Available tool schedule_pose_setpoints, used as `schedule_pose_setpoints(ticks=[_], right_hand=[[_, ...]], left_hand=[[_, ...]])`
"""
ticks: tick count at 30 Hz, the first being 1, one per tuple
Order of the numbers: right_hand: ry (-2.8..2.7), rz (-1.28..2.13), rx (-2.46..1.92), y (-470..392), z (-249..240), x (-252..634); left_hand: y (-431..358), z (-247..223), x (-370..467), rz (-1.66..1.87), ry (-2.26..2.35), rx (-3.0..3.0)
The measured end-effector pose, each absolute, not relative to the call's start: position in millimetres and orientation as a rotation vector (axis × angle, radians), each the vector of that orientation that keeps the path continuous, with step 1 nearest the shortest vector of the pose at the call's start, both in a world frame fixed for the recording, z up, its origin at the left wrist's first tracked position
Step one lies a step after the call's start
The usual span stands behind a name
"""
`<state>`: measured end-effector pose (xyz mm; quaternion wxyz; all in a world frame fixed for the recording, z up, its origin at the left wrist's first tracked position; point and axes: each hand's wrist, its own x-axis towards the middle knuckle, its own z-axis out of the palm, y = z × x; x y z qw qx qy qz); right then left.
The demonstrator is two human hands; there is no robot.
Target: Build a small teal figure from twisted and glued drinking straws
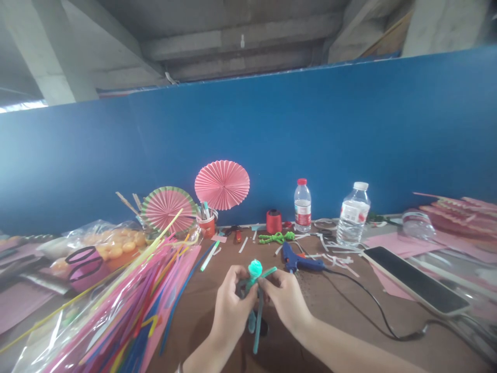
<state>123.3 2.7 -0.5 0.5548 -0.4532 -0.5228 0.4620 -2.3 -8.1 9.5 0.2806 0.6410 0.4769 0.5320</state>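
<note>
Between my two hands, above the brown table [326, 331], is a teal pipe-cleaner figure [255, 268] with a rounded, coiled top. My left hand [233, 303] pinches it from the left side, its fingers closed around the coiled part. From the right, my right hand [286, 298] pinches a teal pipe cleaner [257, 331], one end of which sticks up to the right while the other hangs down. A looped teal piece dangles below my left fingers. The fingertips partly hide where the pieces meet.
A blue glue gun [303, 261] lies right of my hands, its cord trailing toward a phone [415, 280]. Bundled colourful pipe cleaners [128, 305] cover the left. Behind stand two bottles, a red spool [274, 221], a pen cup [206, 226] and pink paper fans [222, 185].
</note>
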Motion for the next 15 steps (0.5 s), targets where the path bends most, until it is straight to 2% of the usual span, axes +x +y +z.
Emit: schedule_pose_setpoints(ticks=[8, 15], right_hand=[[-0.961, 1.482, -0.971, 8, -4, 119], [-0.786, 1.775, -0.899, 13, -9, 122]], left_hand=[[-8, 11, -3, 1.388, 1.39, 1.796], [0, 5, -4, 1.467, 1.309, 1.777]])
